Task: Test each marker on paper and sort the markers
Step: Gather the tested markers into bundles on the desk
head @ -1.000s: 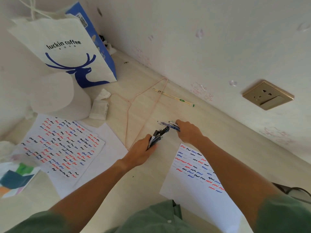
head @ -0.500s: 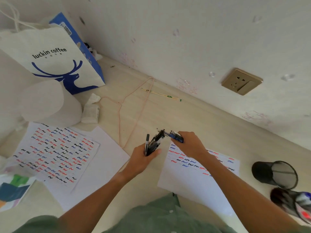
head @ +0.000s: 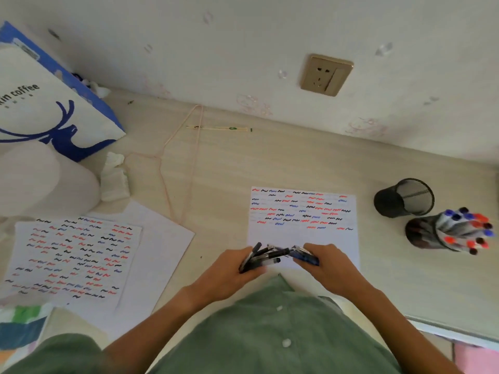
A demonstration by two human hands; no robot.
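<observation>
Your left hand (head: 237, 268) grips the marker bundle (head: 263, 259), your right hand (head: 325, 261) pinches one blue marker (head: 303, 259) lying crosswise; the test sheet (head: 302, 211) sits just ahead.

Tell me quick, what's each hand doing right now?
Left hand: grips a bunch of markers.
Right hand: holds a blue marker.

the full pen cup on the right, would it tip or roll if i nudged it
The full pen cup probably tips easily: its markers stick out well past the rim, so it looks top-heavy. Being round, it would likely roll once down. The empty mesh cup beside it might get bumped.
</observation>
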